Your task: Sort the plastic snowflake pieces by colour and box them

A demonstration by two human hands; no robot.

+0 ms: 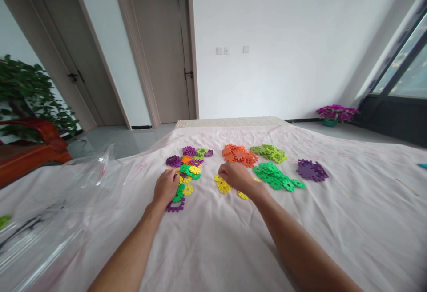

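the yellow notched discs (pixel 224 186) lie flat on the cloth (pixel 207 247) just on the near side of the person's right hand (pixel 237 176), and that closeness is the relation that counts: the right grip hovers over or touches the far edge of this small heap, while the left hand (pixel 167 188) is well apart from it, with a stretch of cloth between. being round, the discs offer no long axis to line up with (the overlapped heap does make a thicker edge than one lone disc would). another yellow disc (pixel 243 195) shows beside the right wrist, partly covered by it. the right grip is curled, back of the hand upward, so i cannot tell how tightly its fingers meet or whether they hold a disc. the left fingers bend in at the edge of a mixed pile of green discs (pixel 178 197) and purple pieces (pixel 174 161); their hold is hidden too. the orange pieces (pixel 239 154) lie beyond the right hand, the green heap (pixel 274 176) to its right.
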